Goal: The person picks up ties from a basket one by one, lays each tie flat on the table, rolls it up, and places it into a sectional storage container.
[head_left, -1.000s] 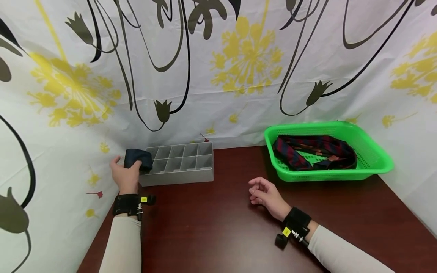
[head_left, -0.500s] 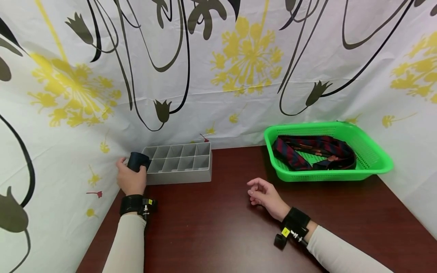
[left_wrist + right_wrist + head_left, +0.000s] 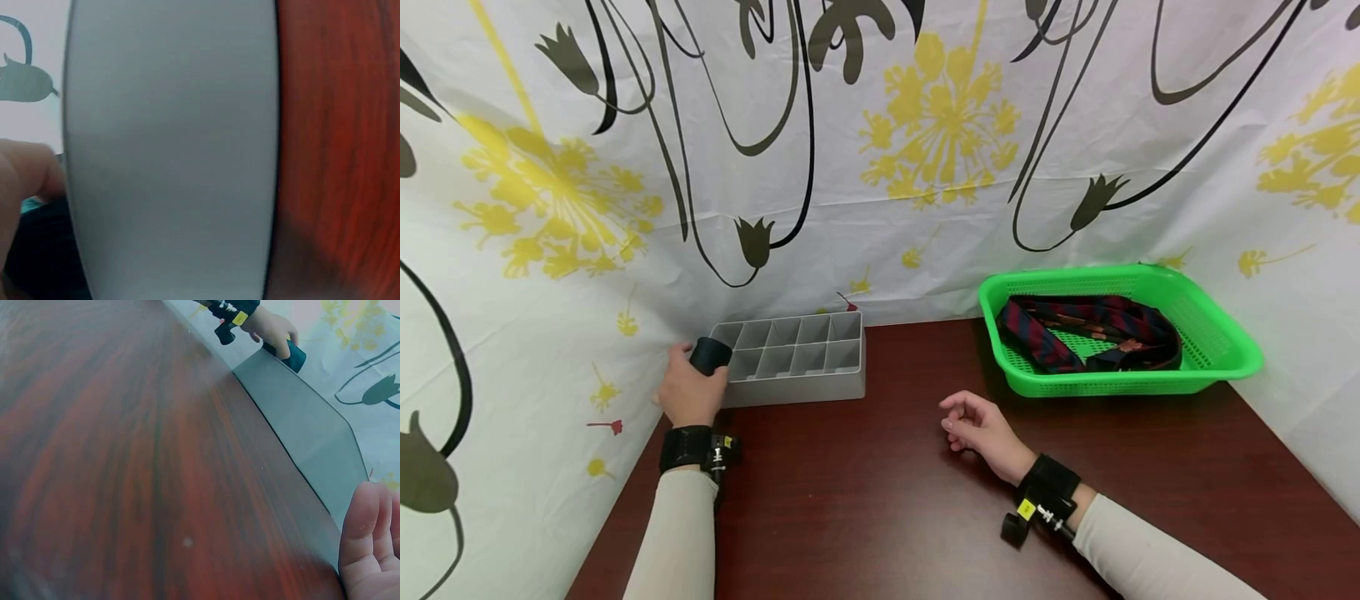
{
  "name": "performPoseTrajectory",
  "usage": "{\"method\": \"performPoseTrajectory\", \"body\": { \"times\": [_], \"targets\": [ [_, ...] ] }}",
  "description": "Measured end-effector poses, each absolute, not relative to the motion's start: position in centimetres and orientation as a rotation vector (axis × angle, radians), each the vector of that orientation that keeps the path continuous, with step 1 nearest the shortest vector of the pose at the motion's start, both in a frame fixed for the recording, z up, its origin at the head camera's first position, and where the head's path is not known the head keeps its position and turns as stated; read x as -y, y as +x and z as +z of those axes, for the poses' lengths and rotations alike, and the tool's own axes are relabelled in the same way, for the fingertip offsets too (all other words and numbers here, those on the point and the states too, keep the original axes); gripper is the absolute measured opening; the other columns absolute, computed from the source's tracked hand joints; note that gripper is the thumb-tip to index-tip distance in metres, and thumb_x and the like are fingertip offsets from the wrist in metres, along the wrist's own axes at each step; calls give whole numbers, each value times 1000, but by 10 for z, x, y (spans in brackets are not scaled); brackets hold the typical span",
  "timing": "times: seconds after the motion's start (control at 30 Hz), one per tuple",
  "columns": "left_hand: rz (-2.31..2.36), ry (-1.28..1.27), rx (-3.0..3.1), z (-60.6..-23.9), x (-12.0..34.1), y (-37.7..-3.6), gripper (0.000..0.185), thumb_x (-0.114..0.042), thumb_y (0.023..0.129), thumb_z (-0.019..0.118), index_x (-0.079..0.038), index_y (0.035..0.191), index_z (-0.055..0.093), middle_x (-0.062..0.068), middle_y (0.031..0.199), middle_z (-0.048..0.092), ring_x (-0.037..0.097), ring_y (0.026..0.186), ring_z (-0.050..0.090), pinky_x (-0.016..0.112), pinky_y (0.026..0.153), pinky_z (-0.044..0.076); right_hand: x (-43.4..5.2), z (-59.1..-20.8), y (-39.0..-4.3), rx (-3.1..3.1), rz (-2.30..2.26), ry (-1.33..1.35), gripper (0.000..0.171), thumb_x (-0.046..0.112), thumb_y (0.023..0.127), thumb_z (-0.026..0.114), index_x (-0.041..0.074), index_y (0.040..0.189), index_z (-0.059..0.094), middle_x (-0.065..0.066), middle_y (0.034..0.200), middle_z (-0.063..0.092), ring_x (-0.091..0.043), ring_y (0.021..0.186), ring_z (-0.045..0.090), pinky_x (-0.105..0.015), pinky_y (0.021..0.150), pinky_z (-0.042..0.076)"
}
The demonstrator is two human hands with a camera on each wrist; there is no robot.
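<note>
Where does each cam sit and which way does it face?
Head: high, looking forward and down at the dark red wooden table; both forearms, left hand and right hand show.
Left wrist: pressed close to the grey plastic compartment tray; a fingertip at left.
Right wrist: low over the table, facing the left hand; right fingers in the corner.
Shared: head and right wrist both show the rolled dark blue cloth in the left hand's grip.

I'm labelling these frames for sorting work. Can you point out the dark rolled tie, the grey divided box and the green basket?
dark rolled tie (image 3: 711, 353): head view, on its rounded top.
grey divided box (image 3: 797, 387): head view, on its front wall.
green basket (image 3: 1120, 384): head view, on its front rim.
</note>
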State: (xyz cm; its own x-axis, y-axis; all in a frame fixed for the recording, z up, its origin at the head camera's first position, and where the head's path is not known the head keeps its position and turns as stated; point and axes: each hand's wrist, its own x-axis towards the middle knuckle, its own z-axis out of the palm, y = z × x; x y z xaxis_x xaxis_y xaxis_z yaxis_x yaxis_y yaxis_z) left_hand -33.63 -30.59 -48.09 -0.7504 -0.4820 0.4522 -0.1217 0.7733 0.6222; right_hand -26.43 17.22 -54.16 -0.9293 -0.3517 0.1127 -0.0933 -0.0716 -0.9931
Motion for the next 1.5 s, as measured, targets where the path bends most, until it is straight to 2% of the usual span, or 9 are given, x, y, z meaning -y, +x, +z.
{"method": "performPoseTrajectory", "body": {
  "times": [0.17, 0.43, 0.67, 0.87, 1.03, 1.17, 1.27, 1.4, 1.5],
  "targets": [
    [-688, 378, 2457, -478, 312, -336, 62, -27, 93, 73, -5, 147, 54, 35, 122, 69, 55, 104, 65, 66, 82, 45, -171, -541, -265, -2019, -2108, -505, 44, 8, 103, 67, -15, 135, 47, 0, 94, 58, -11, 75, 64, -29, 71, 61],
    [-604, 289, 2638, -469, 318, -335, 64, -29, 96, 68, 1, 149, 48, 38, 120, 68, 56, 100, 66, 63, 75, 50, -169, -541, -266, -2030, -2090, -500, 44, 7, 102, 68, -16, 133, 48, 0, 93, 58, -10, 75, 64, -28, 70, 61],
    [-621, 210, 2784, -458, 325, -336, 64, -22, 96, 66, 10, 147, 46, 42, 124, 65, 56, 105, 66, 63, 87, 54, -169, -541, -266, -2042, -2061, -555, 42, 7, 102, 67, -16, 133, 48, 0, 93, 58, -11, 76, 64, -28, 71, 61],
    [-620, 232, 2790, -451, 313, -340, 63, -17, 94, 69, 13, 146, 47, 43, 124, 65, 58, 106, 66, 64, 90, 55, -173, -539, -265, -2076, -2041, -563, 41, 7, 103, 66, -15, 132, 49, -1, 93, 59, -12, 77, 64, -28, 71, 61],
    [-693, 320, 2738, -452, 300, -339, 60, -12, 95, 67, 9, 148, 47, 43, 126, 63, 59, 112, 64, 67, 89, 55, -175, -541, -265, -2097, -2022, -563, 40, 8, 103, 66, -14, 132, 49, -1, 92, 60, -15, 78, 64, -29, 71, 61],
    [-707, 404, 2715, -455, 297, -339, 58, -12, 96, 62, 2, 151, 48, 41, 129, 62, 60, 116, 61, 72, 86, 51, -174, -543, -266, -2102, -2013, -574, 39, 7, 104, 66, -14, 132, 50, -1, 93, 60, -15, 78, 64, -29, 71, 61],
    [-692, 420, 2695, -458, 291, -342, 56, -12, 96, 59, -2, 151, 49, 41, 128, 63, 62, 115, 58, 74, 87, 42, -174, -542, -266, -2111, -2013, -586, 38, 7, 103, 67, -13, 132, 51, -1, 93, 60, -16, 77, 65, -29, 71, 61],
    [-674, 393, 2672, -460, 285, -344, 53, -11, 95, 58, -2, 147, 52, 41, 125, 64, 64, 111, 53, 71, 88, 31, -174, -542, -267, -2132, -2006, -582, 37, 6, 102, 68, -12, 130, 53, -2, 93, 60, -18, 75, 65, -29, 70, 61],
    [-671, 399, 2678, -459, 283, -343, 54, -12, 95, 58, -1, 147, 52, 40, 124, 65, 63, 111, 54, 70, 88, 29, -173, -542, -267, -2149, -1992, -574, 36, 6, 101, 69, -11, 129, 55, -2, 92, 60, -16, 72, 64, -28, 69, 61]
  ]
}}
